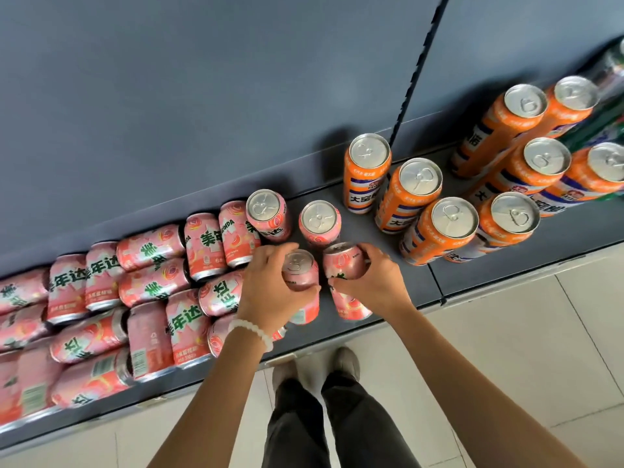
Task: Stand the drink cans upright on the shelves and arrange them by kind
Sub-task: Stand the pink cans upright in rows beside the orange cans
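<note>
On the dark grey shelf my left hand grips a pink can that stands upright near the front. My right hand grips a second pink can just to its right, tilted a little. Behind them two more pink cans stand upright. A heap of pink cans lies on its side over the left half of the shelf. Tall orange cans stand upright on the right.
The grey back panel rises behind the shelf, with a slotted upright between two bays. Green cans show at the far right edge. Pale floor tiles and my legs and shoes lie below the shelf front.
</note>
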